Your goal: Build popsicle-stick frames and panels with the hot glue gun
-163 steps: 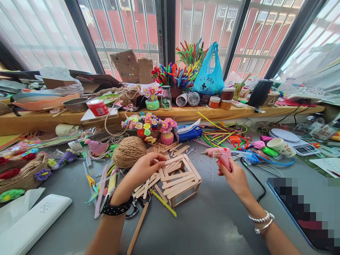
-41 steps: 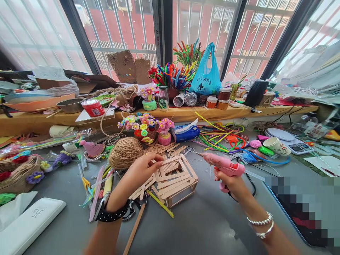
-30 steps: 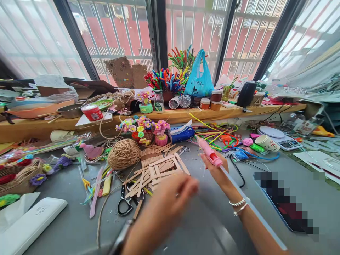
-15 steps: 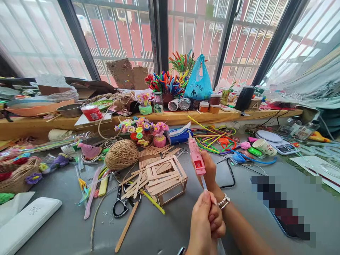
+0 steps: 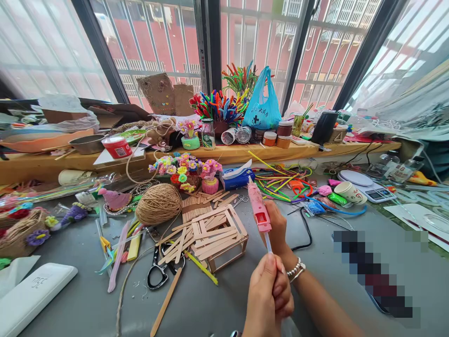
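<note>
Right hand (image 5: 278,227) closed round pink plastic glue gun (image 5: 257,209), nozzle up, just right of the popsicle-stick box frame (image 5: 219,234) on the desk (image 5: 87,299). Left hand (image 5: 268,295) pinches clear glue stick (image 5: 268,242) at gun's rear, feeding it in line.

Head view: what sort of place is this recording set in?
Probably a home craft table by a barred window. It is crowded with pipe cleaners, a twine ball and a popsicle-stick box; the right hand holds a pink glue gun.
</note>
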A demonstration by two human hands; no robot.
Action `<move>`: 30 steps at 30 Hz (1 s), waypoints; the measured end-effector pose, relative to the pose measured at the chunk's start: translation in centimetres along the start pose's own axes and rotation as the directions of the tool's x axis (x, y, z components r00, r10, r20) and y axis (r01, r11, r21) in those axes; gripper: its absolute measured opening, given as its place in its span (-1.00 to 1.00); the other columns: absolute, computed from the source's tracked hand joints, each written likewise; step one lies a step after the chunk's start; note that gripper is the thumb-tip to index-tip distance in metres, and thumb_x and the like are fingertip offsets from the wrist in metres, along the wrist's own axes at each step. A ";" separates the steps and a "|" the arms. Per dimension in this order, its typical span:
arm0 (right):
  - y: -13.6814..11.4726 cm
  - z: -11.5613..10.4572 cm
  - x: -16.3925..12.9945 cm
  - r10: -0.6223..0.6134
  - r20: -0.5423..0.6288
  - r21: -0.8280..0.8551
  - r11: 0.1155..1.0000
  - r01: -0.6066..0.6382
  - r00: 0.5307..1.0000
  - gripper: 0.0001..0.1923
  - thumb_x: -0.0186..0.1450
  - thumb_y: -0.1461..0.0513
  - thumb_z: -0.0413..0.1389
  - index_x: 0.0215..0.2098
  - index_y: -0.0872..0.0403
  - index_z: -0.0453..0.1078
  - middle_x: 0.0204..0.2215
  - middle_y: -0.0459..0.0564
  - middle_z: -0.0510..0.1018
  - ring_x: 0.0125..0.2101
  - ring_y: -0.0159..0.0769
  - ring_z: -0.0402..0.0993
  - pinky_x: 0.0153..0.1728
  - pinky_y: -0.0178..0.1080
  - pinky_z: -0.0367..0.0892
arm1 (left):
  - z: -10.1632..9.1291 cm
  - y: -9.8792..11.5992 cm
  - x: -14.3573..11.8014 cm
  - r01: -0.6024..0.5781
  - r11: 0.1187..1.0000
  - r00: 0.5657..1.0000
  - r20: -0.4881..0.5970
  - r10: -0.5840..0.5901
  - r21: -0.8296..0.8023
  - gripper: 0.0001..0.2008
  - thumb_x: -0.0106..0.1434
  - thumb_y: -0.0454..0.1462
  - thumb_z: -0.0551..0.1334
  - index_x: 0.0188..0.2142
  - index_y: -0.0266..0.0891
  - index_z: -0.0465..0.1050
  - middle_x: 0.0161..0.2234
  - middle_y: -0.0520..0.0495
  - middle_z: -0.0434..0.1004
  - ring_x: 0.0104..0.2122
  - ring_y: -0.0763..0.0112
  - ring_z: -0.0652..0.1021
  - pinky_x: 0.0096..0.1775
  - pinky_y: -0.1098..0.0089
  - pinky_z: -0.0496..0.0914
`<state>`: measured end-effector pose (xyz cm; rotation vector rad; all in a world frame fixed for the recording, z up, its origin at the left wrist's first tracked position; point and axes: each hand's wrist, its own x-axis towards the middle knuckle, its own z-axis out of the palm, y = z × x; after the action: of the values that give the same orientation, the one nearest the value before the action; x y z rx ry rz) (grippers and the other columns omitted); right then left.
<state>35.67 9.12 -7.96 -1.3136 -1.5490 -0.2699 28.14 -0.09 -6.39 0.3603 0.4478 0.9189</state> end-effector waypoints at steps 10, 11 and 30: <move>-0.8 0.1 -0.5 -0.052 0.014 0.020 0.998 0.052 0.999 -0.88 0.20 0.36 -0.15 -0.43 0.06 0.17 -0.58 -0.08 0.32 -0.58 -0.36 0.24 -0.59 -0.35 0.13 | 0.6 1.0 -0.4 -0.068 0.998 0.995 -0.075 0.068 -0.006 -0.60 -0.05 -0.03 0.28 -0.52 -0.27 0.17 -0.76 0.27 -0.05 -0.77 0.76 -0.10 -0.75 0.66 -0.17; -0.9 0.1 -0.5 -0.050 0.013 0.020 0.999 0.050 0.999 -0.88 0.20 0.36 -0.14 -0.43 0.06 0.17 -0.58 -0.08 0.32 -0.58 -0.36 0.23 -0.59 -0.35 0.13 | 0.7 1.0 -0.5 -0.069 0.998 0.995 -0.074 0.068 -0.011 -0.61 -0.03 -0.03 0.28 -0.52 -0.27 0.17 -0.76 0.27 -0.04 -0.77 0.76 -0.10 -0.75 0.66 -0.17; -1.0 0.0 -0.8 -0.081 0.021 0.001 0.997 0.081 0.997 -0.89 0.22 0.33 -0.14 -0.40 0.06 0.18 -0.56 -0.08 0.36 -0.54 -0.34 0.28 -0.56 -0.33 0.18 | 1.3 1.6 -1.1 -0.073 0.992 0.995 -0.068 0.066 -0.105 -0.67 0.01 -0.10 0.27 -0.51 -0.28 0.19 -0.75 0.26 -0.02 -0.76 0.76 -0.11 -0.75 0.66 -0.14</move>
<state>34.80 8.28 -8.14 -1.2591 -1.6221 -0.3081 27.15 -0.20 -4.25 0.2503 0.4448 1.0206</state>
